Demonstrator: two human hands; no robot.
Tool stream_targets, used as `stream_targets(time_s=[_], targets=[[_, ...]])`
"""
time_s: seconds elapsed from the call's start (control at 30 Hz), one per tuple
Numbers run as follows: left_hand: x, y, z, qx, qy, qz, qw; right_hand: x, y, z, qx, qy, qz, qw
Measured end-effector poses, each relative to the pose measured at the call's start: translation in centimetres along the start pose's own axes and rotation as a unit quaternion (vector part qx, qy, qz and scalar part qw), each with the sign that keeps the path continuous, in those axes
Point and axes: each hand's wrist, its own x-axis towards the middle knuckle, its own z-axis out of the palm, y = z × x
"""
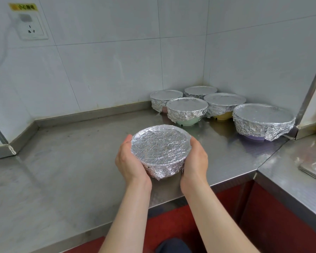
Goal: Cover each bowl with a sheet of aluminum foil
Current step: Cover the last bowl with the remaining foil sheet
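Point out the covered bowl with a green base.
The green bowl, front-left in the corner, nearest the held bowl; no other shows a green base.

looks like a commercial kitchen: stainless steel counter [66, 161], white tiled wall [108, 61], wall socket [32, 28], sink edge [314, 169] at right.

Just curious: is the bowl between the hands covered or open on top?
Covered: crinkled foil stretches across the top and folds down the sides. The left hand and right hand cup it.

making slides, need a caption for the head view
Left hand and right hand hold a foil-covered bowl at the steel counter, five covered bowls behind.
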Motion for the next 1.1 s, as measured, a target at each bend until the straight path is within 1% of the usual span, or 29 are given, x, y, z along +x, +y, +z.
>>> stream_targets(time_s=[0.2, 0.37, 0.53, 0.7, 0.87, 0.93, 1.0, 1.1], targets=[[-0.7, -2.1, 2.1, -0.007, -0.03, -0.029, 0.999, 0.8, -2.0, -2.2, 0.005, 0.056, -0.013, 0.998], [-1.9, -5.3, 5.8, 0.008, -0.067, -0.057, 0.996, 2.5, -5.6, -5.1, -0.001, 0.101, -0.019, 0.995], [-2.0, -8.0, 8.9, 0.035, -0.115, -0.047, 0.992, 5.2, -8.0, -7.3, -0.001, 0.095, -0.017, 0.995], [-1.3, -9.9, 11.5, 0.055, -0.112, -0.037, 0.992, 8.5, -8.6, -8.2, 0.002, 0.108, -0.012, 0.994], [-0.5, -10.6, 13.1, 0.061, -0.097, -0.008, 0.993, 10.1, -8.8, -8.2, 0.002, 0.127, -0.014, 0.992], [-0.1, -10.9, 13.4, 0.084, -0.088, 0.017, 0.992, 10.2, -8.9, -8.1, -0.002, 0.139, -0.017, 0.99], [0.2, -11.0, 13.3, 0.135, -0.084, 0.065, 0.985, 10.1, -8.8, -8.4, -0.011, 0.151, -0.03, 0.988], [0.4, -10.3, 11.7, 0.223, -0.12, 0.159, 0.954, 9.3, -8.8, -9.3, -0.036, 0.171, -0.064, 0.983]])
